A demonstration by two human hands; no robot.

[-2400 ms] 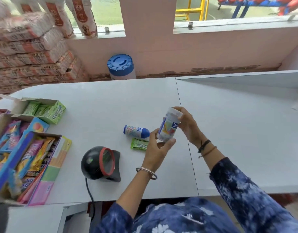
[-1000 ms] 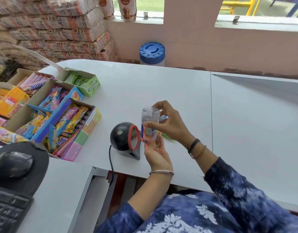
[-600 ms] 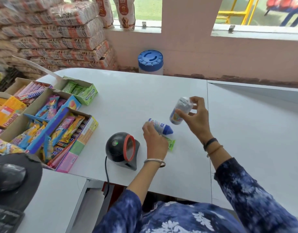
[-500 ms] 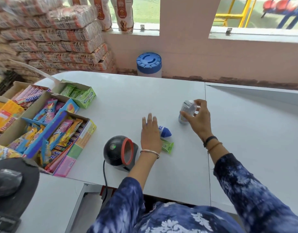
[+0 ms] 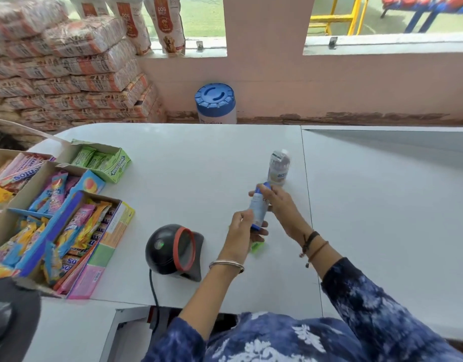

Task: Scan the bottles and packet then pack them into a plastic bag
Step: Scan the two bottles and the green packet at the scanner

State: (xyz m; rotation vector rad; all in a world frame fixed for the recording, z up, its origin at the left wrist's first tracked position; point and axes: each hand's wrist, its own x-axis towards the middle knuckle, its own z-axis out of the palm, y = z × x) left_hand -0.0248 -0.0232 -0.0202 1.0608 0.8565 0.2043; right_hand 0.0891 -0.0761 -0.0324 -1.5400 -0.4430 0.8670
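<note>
both hands hold the blue-capped bottle (image 5: 258, 207) above the white counter (image 5: 199, 178); left hand (image 5: 242, 231) grasps its base, right hand (image 5: 278, 205) its cap end; the label is blurred; the green packet (image 5: 257, 247) lies mostly hidden under the left hand; the second bottle (image 5: 278, 167) stands upright beyond; the scanner (image 5: 174, 250) sits near the left hand.

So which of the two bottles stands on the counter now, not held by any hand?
The clear-topped bottle, standing upright alone at the far side. The blue-capped bottle is held off the counter between left hand and right hand.
</note>
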